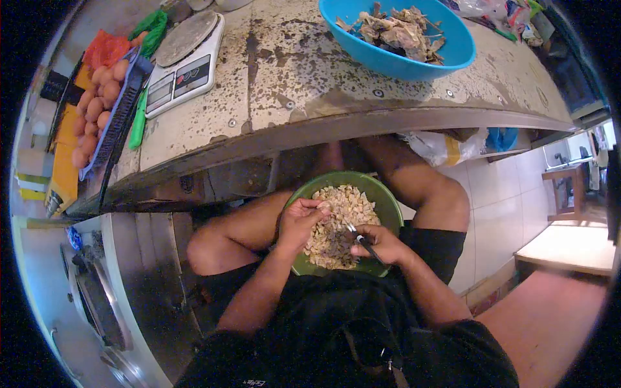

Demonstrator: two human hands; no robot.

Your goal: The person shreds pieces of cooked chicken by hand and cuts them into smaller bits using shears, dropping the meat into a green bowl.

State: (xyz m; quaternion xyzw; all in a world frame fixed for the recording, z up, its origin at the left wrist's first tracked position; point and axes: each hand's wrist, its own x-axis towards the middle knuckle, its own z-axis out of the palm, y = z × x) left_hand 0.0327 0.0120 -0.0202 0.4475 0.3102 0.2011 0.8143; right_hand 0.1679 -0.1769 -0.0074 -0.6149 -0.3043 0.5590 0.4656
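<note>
A green basin rests between the person's knees, filled with small pale chopped pieces that look like meat. Over its left side, my left hand is closed in a pinch; whatever lies between its fingertips is too small to name. My right hand, above the right side of the basin, is wrapped round black-handled scissors. Their short metal tips point up and left toward my left hand, apart from its fingers.
On the stained counter stand a blue bowl of bones and scraps, a kitchen scale, a green-handled knife and a tray of eggs. The counter's edge overhangs the knees. A pink bench is at right.
</note>
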